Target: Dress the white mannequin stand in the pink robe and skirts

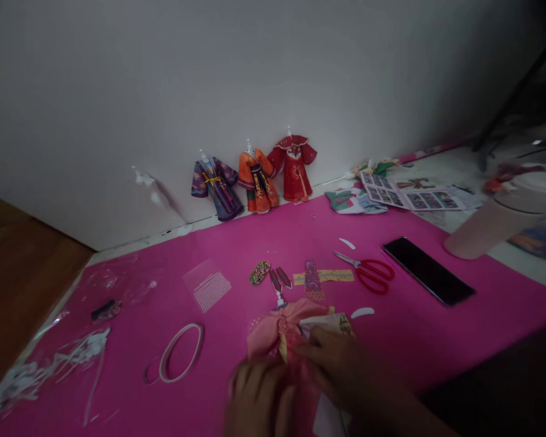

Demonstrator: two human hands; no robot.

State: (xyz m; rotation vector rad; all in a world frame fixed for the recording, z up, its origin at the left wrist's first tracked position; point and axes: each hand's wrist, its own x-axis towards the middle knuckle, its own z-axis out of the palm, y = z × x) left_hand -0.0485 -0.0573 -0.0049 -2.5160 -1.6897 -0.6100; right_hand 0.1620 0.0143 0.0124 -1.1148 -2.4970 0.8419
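Observation:
A pink doll dress [295, 312] on a small white doll stand [279, 297] lies near the front of the table. My left hand [259, 394] is curled over the dress's lower left part, its fingers bent and blurred. From the right, my right hand [339, 364] grips the skirt with bent fingers; the fingertips are partly hidden in the cloth. Pale paper with a printed pattern [341, 323] shows beside the right hand. Just above the dress are patterned cut pieces [281, 278], a patterned oval [259, 273] and a yellow strip [337, 275].
Red-handled scissors [375, 276], a black phone [428, 270] and a pale tumbler [495, 218] are on the right. A tape roll [179, 352], a gem sheet [212, 291] and clear plastic [131, 279] lie left. Dressed doll forms [257, 179] lean against the wall behind an open leaflet [409, 197].

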